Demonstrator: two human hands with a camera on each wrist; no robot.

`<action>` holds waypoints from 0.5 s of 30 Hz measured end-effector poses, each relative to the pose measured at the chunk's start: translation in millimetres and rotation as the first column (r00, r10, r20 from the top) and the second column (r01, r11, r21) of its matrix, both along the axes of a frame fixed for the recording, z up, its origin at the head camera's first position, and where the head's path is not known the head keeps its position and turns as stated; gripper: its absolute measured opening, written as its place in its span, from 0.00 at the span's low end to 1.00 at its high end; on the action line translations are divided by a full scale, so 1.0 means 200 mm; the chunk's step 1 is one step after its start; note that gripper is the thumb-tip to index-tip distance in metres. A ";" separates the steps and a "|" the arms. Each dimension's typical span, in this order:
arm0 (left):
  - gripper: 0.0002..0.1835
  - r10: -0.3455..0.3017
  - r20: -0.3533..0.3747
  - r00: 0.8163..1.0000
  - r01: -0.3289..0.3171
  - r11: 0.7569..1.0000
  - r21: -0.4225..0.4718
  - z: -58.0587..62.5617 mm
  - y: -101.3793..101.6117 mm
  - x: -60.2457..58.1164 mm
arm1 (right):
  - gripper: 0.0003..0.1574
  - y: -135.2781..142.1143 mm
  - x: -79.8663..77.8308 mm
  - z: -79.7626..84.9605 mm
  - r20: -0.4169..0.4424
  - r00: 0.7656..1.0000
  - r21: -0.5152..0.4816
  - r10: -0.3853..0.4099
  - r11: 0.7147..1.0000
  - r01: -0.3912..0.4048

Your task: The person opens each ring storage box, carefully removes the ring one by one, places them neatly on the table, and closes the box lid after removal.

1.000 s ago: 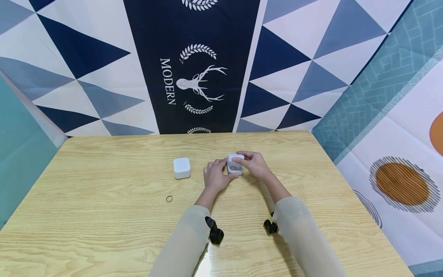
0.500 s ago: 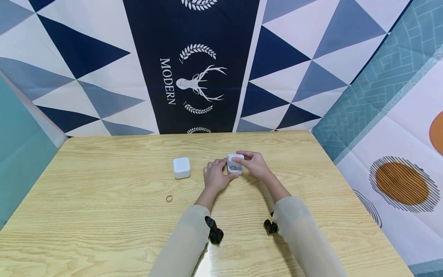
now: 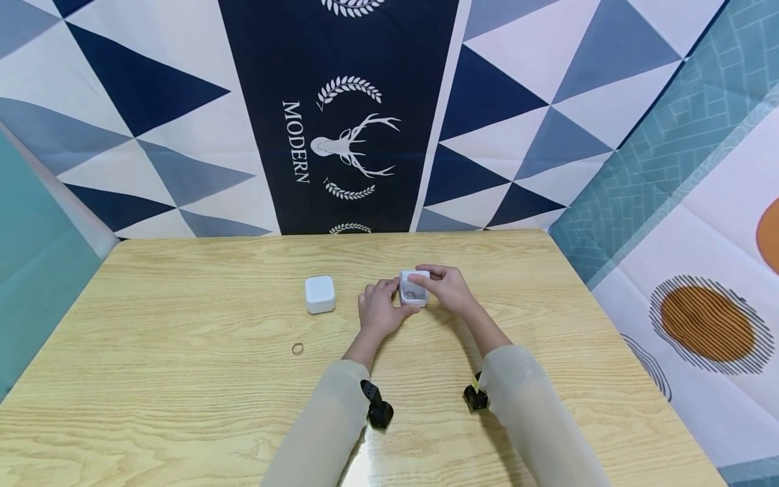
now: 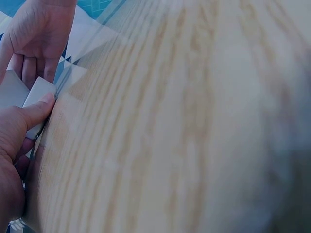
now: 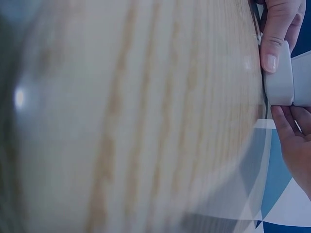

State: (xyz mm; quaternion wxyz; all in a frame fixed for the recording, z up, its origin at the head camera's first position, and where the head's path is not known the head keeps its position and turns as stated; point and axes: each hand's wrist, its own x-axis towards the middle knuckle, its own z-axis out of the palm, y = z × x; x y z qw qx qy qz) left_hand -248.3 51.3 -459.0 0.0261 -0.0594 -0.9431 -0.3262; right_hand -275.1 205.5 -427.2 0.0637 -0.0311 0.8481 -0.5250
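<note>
A small white ring box (image 3: pixel 415 302) with its lid tipped up stands near the far side of the table. A little grey ring-like thing lies inside it, too small to make out fully. My left hand (image 3: pixel 379 311) grips the lower part from the left, thumb along its near side, as the left wrist view also shows. My right hand (image 3: pixel 452 291) pinches the raised lid (image 5: pixel 302 77), thumb on the inner side and fingers behind. To the left sits a second white box (image 3: pixel 319 292), closed. A thin gold-coloured ring (image 3: pixel 297 354) lies on the wood nearer to me.
The wooden table (image 3: pixel 201 392) ends at a patterned cloth backdrop (image 3: pixel 347 210) behind the boxes. Black wrist cameras sit on both sleeves, the left camera (image 3: pixel 380 414) close to the tabletop.
</note>
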 end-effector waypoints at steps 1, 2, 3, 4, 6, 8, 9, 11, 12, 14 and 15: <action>0.40 0.000 0.000 1.000 0.000 1.000 0.002 0.00 0.00 0.00 | 0.41 0.00 0.00 0.00 -0.001 1.000 0.004 -0.004 1.000 0.004; 0.40 -0.001 0.000 1.000 0.001 1.000 0.003 0.00 0.00 0.00 | 0.41 0.00 0.00 0.01 -0.001 1.000 0.007 -0.007 1.000 0.007; 0.40 -0.001 -0.001 1.000 0.001 1.000 0.004 0.00 0.00 0.00 | 0.41 0.00 0.00 0.01 -0.001 1.000 0.010 -0.010 1.000 0.010; 0.40 -0.002 -0.002 1.000 0.002 1.000 0.004 0.00 0.00 0.00 | 0.41 0.00 0.00 0.01 -0.002 1.000 0.011 -0.013 1.000 0.013; 0.40 -0.001 -0.003 1.000 0.001 1.000 0.001 0.01 0.00 0.00 | 0.41 -0.01 0.00 0.01 -0.003 1.000 0.014 -0.015 1.000 0.015; 0.40 0.000 -0.003 1.000 0.000 1.000 0.000 0.00 0.00 0.00 | 0.41 -0.01 0.00 0.01 -0.006 1.000 0.015 -0.016 1.000 0.016; 0.40 0.000 -0.002 1.000 0.000 1.000 0.001 0.00 0.00 0.00 | 0.41 -0.01 0.00 0.01 -0.006 1.000 0.012 -0.018 1.000 0.018; 0.40 -0.001 -0.002 1.000 0.001 1.000 0.000 0.00 0.00 0.00 | 0.40 -0.01 0.00 0.01 -0.009 1.000 0.014 -0.016 1.000 0.016; 0.40 -0.002 -0.002 1.000 0.002 1.000 0.000 0.00 0.00 0.00 | 0.40 -0.01 0.00 0.01 -0.009 1.000 0.013 -0.018 1.000 0.018; 0.40 -0.003 -0.003 1.000 0.003 1.000 -0.001 0.00 0.00 0.00 | 0.40 -0.01 0.00 0.01 -0.005 1.000 0.008 -0.026 1.000 0.026; 0.40 -0.003 -0.005 1.000 0.003 1.000 0.000 0.00 0.00 0.00 | 0.40 -0.01 0.00 0.01 -0.004 1.000 0.009 -0.025 1.000 0.025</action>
